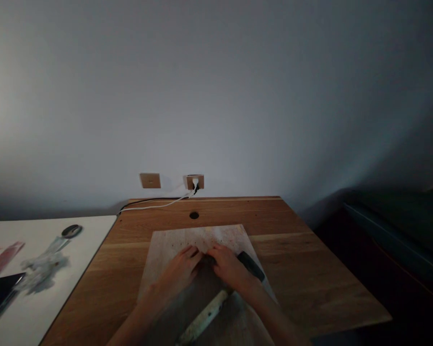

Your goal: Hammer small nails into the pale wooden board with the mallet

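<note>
A light wooden board lies on the table, with small dark specks in a row near its far edge. Both my hands rest close together over the board's middle. My left hand has its fingers bent and pressed together, and my right hand is curled towards it. Something small and dark sits between the fingertips, mostly hidden, and I cannot make out its kind. Under my right forearm lies a mallet with a black head and a pale, worn handle pointing towards me.
The wooden table stands against a grey wall, with a round cable hole. Behind it a plug with cables sits in a wall socket. On the left, a white table bears a tape roll, crumpled plastic and a black flat object.
</note>
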The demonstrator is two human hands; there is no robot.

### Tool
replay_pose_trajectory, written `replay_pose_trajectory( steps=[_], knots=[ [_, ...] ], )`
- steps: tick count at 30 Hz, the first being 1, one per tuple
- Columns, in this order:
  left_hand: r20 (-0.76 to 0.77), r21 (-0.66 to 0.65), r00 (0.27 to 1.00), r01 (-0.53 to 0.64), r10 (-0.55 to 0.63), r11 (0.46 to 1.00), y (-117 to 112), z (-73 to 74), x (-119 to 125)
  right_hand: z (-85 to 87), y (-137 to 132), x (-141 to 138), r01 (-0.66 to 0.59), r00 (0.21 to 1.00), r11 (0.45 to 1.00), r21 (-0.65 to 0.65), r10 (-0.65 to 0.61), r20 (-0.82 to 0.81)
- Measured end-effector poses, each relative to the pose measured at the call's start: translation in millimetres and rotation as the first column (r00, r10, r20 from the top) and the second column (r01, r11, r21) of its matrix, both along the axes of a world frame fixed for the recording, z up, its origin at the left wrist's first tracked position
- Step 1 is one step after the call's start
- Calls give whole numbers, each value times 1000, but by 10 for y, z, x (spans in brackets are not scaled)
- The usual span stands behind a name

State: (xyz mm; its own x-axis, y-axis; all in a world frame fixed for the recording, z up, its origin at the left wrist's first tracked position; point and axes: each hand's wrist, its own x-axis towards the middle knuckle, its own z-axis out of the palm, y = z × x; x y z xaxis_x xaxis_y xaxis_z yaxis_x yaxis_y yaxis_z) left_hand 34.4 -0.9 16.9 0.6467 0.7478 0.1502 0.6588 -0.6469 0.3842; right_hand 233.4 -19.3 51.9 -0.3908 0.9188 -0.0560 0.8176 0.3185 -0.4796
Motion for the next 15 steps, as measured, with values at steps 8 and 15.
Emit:
replay_pose_trajectory(
  steps=[8, 15],
  knots=[
    [88, 192, 994, -75, 59, 978, -465, -40, -470, 171, -583, 422, 105, 989, 973, 206, -81, -122],
    [40, 344, 998, -53, 42, 938, -1166, -152, -1027, -133, -915, 551, -215, 962, 877, 429, 114, 249]
  ],
)
